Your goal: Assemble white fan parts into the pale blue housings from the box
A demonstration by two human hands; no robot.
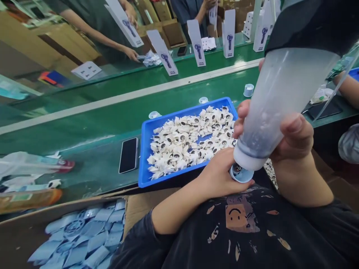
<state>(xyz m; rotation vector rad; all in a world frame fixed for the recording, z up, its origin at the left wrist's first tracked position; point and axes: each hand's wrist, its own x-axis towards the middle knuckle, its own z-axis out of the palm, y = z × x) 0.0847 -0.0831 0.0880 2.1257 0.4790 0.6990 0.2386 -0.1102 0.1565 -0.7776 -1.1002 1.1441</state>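
Note:
My right hand (pixel 294 140) is wrapped round a translucent, bottle-like tool (pixel 276 97). It has a black upper part and a white collar, and points down at a tilt. My left hand (pixel 220 175) is closed on a light blue plastic housing (pixel 242 176), held just below the collar in front of my body. A dark round part shows inside the housing; whether the tool touches it is hard to tell. Just beyond my hands lies a blue tray (pixel 144 149) filled with white fan impellers (pixel 176 145) with dark centres.
At lower left, a cardboard box (pixel 134 213) holds many light blue housings (pixel 92 235). A phone (pixel 128 155) lies left of the tray. Along the green conveyor belt (pixel 112 108) stand several white cartons (pixel 162 52). Other people work on the far side and at right.

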